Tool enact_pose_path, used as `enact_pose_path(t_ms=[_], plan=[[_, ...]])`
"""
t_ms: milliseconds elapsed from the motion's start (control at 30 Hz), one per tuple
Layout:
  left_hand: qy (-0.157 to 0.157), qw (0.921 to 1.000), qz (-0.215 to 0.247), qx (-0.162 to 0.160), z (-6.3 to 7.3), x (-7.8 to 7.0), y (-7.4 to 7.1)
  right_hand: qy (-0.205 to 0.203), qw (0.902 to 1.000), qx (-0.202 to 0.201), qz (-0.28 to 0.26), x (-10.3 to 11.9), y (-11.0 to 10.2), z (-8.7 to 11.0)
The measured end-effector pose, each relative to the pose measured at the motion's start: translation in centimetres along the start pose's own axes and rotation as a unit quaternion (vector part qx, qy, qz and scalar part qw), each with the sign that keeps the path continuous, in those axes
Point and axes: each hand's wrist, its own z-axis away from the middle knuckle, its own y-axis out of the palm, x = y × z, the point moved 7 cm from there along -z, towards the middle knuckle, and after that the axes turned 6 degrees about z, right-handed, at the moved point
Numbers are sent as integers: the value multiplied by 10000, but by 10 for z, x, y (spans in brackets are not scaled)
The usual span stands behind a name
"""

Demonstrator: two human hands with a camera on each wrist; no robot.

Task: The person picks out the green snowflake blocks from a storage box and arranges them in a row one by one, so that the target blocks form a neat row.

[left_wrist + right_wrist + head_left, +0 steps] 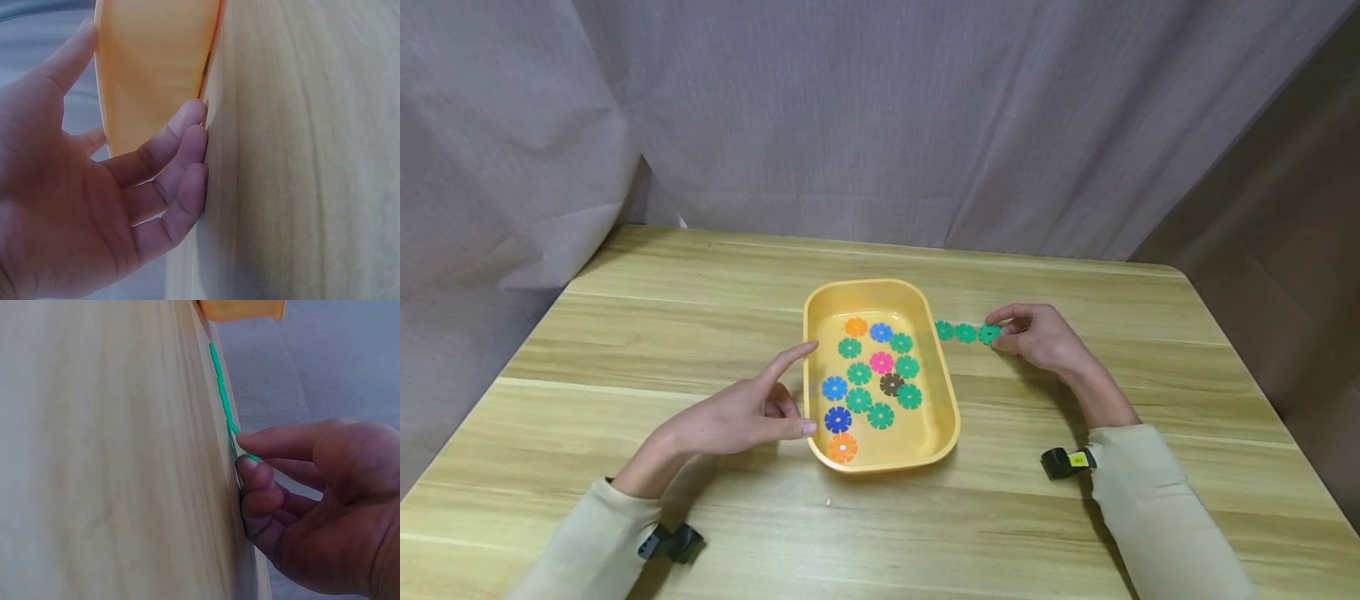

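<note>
Wood-grain desk [700,283], pale yellow-brown; grey-mauve cloth curtain [820,117] hung behind it. Yellow rectangular tray [917,442], rounded corners, mid-desk; scattered inside, notched flat discs [882,362] in green, blue, orange, pink and dark brown.

Row of three green notched discs [966,333] on the desk, just right of the tray. Right hand [1037,337] at the row's right end: thumb and fingertips nearly together, end disc pinched between them. Left hand [741,417] at the tray's left side, index and thumb spread wide, tips touching the rim, remaining fingers bent.

Row's long axis runs left–right, roughly crosswise to the tray's length; free end points at the tray. Pinched end tilts up slightly.
</note>
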Motion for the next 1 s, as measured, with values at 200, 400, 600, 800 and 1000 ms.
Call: enact_pose_path(t_ms=[200,400,600,800,1000], plan=[[17,10000,-17,3,0,-2,0,-140,9996,-129,219,2,-1,1],[-4,10000,-26,-12,0,-2,0,-137,9986,-191,471,2,0,2],[15,10000,34,-20,1,0,2,-149,9988,-176,427,5,1,3],[13,10000,10,-1,2,0,2,-499,9972,-477,285,25,-8,12],[46,10000,-29,1,1,-1,1,-952,9934,-595,219,62,-13,30]])
